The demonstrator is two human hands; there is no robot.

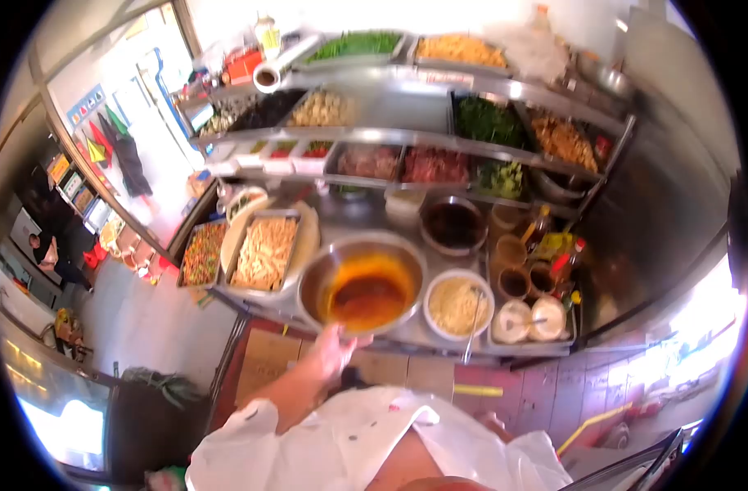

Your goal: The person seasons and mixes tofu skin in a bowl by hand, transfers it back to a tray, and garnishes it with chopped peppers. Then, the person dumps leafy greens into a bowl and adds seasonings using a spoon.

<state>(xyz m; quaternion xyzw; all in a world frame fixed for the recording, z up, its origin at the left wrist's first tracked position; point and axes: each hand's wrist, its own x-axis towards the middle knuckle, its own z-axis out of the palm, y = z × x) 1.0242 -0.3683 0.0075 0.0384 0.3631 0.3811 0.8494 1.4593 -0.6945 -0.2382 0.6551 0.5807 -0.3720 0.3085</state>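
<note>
A large metal bowl (pixel 313 286) sits at the front edge of the steel counter, with orange-red liquid (pixel 370 299) pooled in it. My left hand (pixel 331 353) is at its near rim, thumb up at the edge and the other fingers partly hidden below. Just right of the bowl stands a white bowl (pixel 459 306) of pale crumbly food, a metal spoon (pixel 475 323) leaning in it. Of my right hand (pixel 493 424) only a small patch of skin shows beside my white shirt; its fingers are hidden.
Left of the bowl lies a tray (pixel 263 250) of pale strips, beside a tray of diced mix (pixel 200 255). A dark-filled pot (pixel 453 225) stands behind; jars and bottles (pixel 538 262) crowd the right. Shelves (pixel 374 139) of ingredient pans rise above. A person (pixel 55 258) is far left.
</note>
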